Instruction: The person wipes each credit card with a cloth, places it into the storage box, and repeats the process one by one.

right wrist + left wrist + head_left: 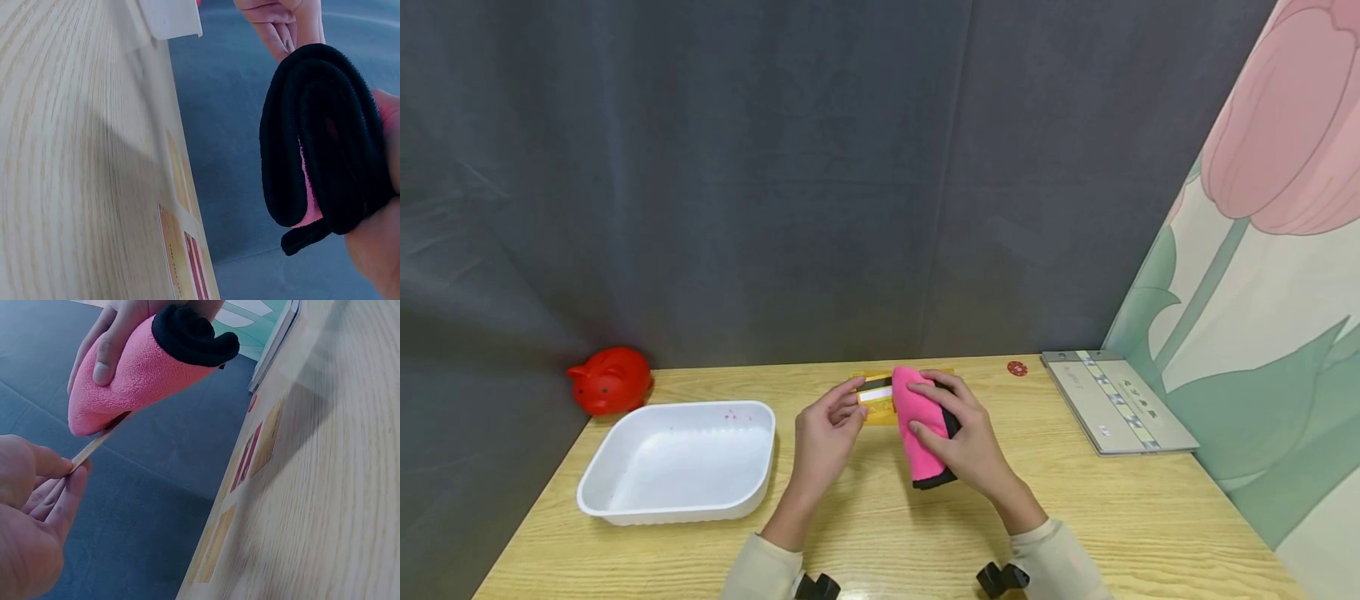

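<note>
Sitting at the table's [880,542] far left corner, a red pig [612,381] faces forward, just behind a white tray [677,467]. Right of the tray, the left hand [825,433] pinches a yellow card [875,393] between thumb and fingers, its dark stripe and white strip showing. The card is held above the table, its far end at the fold of a pink cloth [916,425]. Loose cards [219,544], yellow and red-striped, lie flat near the table's back edge beyond the hands. The cloth is folded over in layers, with black edging along its open end, and the right hand [966,433] grips it, thumb on the near face and fingers over the top. Farther right, a red chip [1017,367] lies near the back edge, then a grey book [1120,404] rests closed beside the flower-patterned wall [1285,292].
</note>
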A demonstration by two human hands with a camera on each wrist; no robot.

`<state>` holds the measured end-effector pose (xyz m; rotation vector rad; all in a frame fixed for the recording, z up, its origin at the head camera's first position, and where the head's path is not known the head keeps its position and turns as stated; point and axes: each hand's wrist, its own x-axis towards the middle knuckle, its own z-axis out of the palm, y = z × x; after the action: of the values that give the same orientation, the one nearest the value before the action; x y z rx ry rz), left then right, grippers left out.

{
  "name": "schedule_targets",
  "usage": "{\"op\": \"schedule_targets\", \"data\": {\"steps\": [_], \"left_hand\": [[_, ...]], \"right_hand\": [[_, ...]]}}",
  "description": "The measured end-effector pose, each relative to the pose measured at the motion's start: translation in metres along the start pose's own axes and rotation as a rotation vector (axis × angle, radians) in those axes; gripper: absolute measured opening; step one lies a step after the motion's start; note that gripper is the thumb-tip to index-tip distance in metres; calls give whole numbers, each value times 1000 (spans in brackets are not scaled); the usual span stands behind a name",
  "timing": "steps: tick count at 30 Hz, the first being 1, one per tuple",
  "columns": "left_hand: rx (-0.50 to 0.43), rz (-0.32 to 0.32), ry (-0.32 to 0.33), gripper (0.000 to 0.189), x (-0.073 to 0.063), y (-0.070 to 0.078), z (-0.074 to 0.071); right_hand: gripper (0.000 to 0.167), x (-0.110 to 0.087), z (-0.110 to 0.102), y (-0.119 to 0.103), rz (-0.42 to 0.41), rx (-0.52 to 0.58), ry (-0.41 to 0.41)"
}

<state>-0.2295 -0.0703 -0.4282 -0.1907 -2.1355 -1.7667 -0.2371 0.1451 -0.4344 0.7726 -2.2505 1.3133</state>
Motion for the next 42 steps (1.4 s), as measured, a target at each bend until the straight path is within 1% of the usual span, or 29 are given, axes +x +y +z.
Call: {"op": "schedule_targets", "data": {"steps": [5,10,18,22,26,30,33,37,42], "left_hand": [[19,-12,-19,38,-1,1,1],[27,-11,-39,38,-2,2,4],[10,0,-53,38,-3,0,3],[-4,4,-61,37,-3,0,2],[-11,6,-73,36,-4,0,1],[-37,-1,-82,36,-4,1,-1],[-42,-17,-74,37,-3,3,-2],[-21,-38,-51,38,-1,6,-6],[-7,-41,-37,40,2,12,-16]], "right_hand": [[48,-1,7,2,-37,12,-30],[48,-3,12,1,-56,44,-33],[49,-4,14,-4,-38,47,-64],[50,-2,12,-6,-4,6,-61],[49,1,7,-5,48,-45,-35],[48,3,-1,1,85,-55,1],[48,4,-9,7,109,-52,27],[49,5,-20,15,147,-37,61],[51,7,-35,19,193,-24,101]]}}
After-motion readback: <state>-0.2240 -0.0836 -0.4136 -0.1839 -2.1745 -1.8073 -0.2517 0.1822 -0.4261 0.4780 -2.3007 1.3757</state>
